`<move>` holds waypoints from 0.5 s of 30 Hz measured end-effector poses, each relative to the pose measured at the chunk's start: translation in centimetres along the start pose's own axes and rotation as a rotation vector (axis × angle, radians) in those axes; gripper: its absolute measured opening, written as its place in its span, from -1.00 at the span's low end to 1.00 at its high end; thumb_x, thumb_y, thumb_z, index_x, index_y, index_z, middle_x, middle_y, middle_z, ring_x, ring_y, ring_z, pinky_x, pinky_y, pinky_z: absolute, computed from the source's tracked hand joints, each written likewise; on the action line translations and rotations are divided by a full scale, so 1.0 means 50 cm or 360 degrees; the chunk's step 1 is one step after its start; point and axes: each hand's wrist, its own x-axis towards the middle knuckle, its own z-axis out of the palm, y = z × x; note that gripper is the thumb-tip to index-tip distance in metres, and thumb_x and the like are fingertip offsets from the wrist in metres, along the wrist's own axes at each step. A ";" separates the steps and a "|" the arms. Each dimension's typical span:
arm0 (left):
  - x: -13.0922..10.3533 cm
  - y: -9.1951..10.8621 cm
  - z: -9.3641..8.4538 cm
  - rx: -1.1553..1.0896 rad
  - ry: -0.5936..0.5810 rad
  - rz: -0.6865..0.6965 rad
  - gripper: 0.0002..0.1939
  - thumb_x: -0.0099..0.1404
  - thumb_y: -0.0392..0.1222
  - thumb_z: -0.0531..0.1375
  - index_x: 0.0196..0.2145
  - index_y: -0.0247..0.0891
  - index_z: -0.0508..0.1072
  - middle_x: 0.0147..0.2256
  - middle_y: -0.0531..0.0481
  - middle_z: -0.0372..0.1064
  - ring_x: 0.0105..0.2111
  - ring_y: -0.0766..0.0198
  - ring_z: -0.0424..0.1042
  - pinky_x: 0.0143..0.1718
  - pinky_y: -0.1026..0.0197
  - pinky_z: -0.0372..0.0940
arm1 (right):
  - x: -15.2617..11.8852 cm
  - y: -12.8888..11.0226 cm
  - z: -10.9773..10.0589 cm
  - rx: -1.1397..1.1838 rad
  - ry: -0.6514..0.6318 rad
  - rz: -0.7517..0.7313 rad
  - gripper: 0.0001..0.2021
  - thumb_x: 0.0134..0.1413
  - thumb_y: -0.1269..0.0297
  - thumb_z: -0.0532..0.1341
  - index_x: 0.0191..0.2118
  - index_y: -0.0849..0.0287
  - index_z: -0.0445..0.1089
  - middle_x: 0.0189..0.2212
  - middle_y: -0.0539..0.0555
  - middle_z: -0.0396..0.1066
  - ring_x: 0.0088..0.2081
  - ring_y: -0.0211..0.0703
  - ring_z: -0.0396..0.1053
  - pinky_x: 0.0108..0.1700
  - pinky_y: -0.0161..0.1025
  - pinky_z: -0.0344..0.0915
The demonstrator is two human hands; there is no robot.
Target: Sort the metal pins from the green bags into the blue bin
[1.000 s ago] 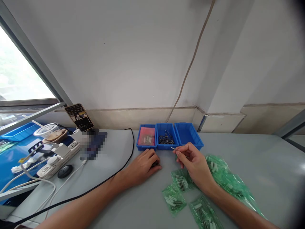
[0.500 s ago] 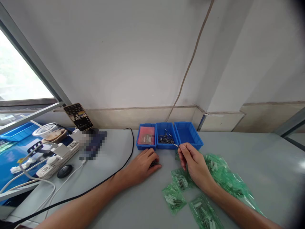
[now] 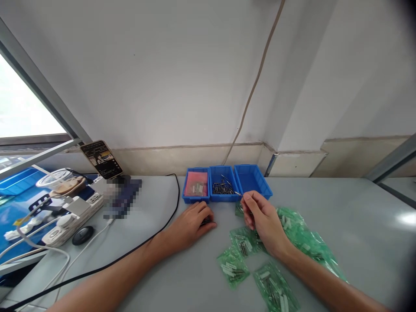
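My right hand is closed in a pinch on a small metal screw, whose thin end points left toward the middle blue bin. Dark metal screws lie heaped in that bin. On the table in front of the left bin rests my left hand, its fingers curled over something dark that is mostly hidden. Below my right hand lie green bubble-wrap bags with white and metal pieces inside. A larger green bag spreads just right of that wrist.
A pink packet fills the left blue bin; the right blue bin shows its bare floor. A black cable crosses over my left forearm. Leftward are a propped phone, a power strip and a black mouse.
The whole view has shifted slightly, so everything sits a little further left. Both hands keep nearly the same pose, and the screw stays in my right fingertips.
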 end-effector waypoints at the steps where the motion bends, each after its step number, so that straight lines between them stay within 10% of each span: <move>1: 0.000 0.000 -0.001 -0.0009 -0.0001 -0.0002 -0.85 0.58 -0.09 0.20 -0.13 -0.21 0.39 -0.15 -0.02 0.37 -0.15 0.19 0.37 -0.08 0.15 0.30 | -0.001 0.001 -0.001 -0.0077 0.0002 -0.0048 -0.59 0.31 -0.20 0.26 -0.30 0.05 0.32 -0.51 -0.11 0.21 -0.59 -0.27 0.08 -0.58 -0.29 0.07; 9: -0.001 0.004 0.000 0.0059 0.0030 0.0012 -0.83 0.58 -0.07 0.19 -0.14 -0.21 0.39 -0.17 -0.02 0.38 -0.17 0.18 0.38 -0.10 0.14 0.31 | -0.013 0.007 -0.006 -0.0840 0.0028 -0.0476 -0.73 0.41 -0.05 0.19 -0.23 0.02 0.39 -0.40 -0.01 0.36 -0.40 -0.09 0.29 -0.32 -0.18 0.24; 15: 0.002 0.011 -0.006 0.0154 0.0041 0.0031 -0.85 0.57 -0.10 0.18 -0.15 -0.21 0.36 -0.16 -0.04 0.37 -0.17 0.15 0.37 -0.12 0.14 0.30 | 0.000 0.002 -0.002 -0.0029 -0.0043 0.0221 -0.46 0.29 -0.26 0.25 -0.47 0.05 0.16 -0.59 -0.15 -0.01 -0.59 -0.27 -0.07 -0.56 -0.28 -0.05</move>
